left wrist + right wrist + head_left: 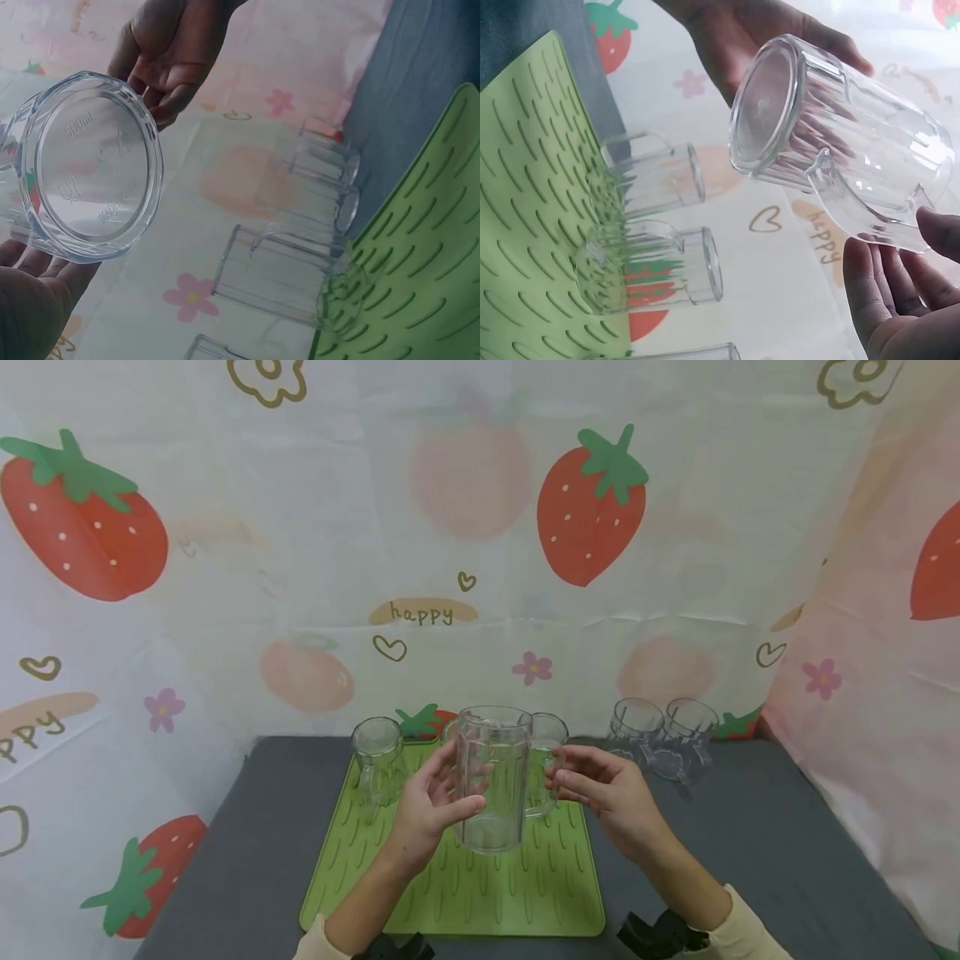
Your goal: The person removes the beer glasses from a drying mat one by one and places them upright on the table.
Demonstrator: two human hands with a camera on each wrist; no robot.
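The left hand [427, 802] grips the clear pitcher [491, 777] above the green mat [465, 893] (right hand [607, 793] open, fingertips near its handle).

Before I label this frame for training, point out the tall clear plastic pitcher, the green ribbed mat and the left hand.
Tall clear plastic pitcher [491, 781], head view, its wall.
Green ribbed mat [480, 893], head view, bare front.
Left hand [427, 814], head view, its back.
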